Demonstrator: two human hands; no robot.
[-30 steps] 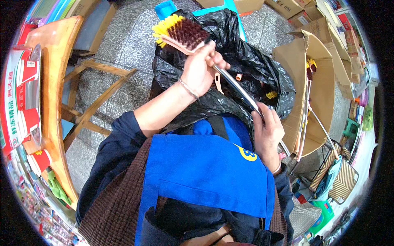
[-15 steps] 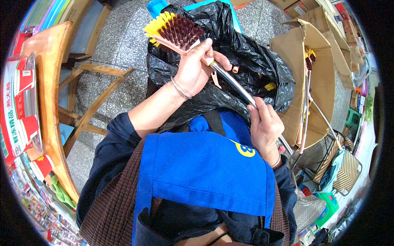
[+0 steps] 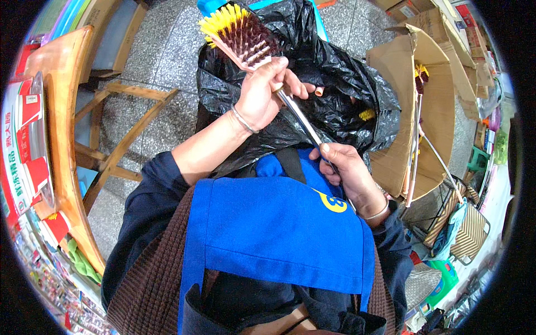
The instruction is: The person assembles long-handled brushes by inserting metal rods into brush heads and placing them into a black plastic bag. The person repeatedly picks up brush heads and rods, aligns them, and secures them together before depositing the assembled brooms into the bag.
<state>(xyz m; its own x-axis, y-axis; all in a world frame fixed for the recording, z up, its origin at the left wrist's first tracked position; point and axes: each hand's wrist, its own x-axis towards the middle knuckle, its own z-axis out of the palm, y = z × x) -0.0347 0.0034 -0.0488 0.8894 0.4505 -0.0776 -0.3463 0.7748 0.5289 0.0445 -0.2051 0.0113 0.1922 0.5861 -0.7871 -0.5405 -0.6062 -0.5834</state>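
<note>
I hold a long-handled brush [image 3: 244,37] with a pink head, dark red bristles and yellow bristles at its tip, over a black plastic bag [image 3: 335,106]. My left hand [image 3: 263,92] grips the neck just below the brush head. My right hand [image 3: 343,167] is closed around the lower part of the shiny metal handle [image 3: 300,119], close to my blue apron [image 3: 279,229]. The handle's end is hidden behind my right hand.
An open cardboard box [image 3: 430,100] holding more long-handled brushes stands at the right. A wooden table [image 3: 58,128] with red packages runs along the left, a wooden stool frame [image 3: 120,128] beside it. Baskets and bags crowd the lower right.
The brush head has swung slightly left and up. My right hand has slid up the metal handle, nearer to my left hand.
</note>
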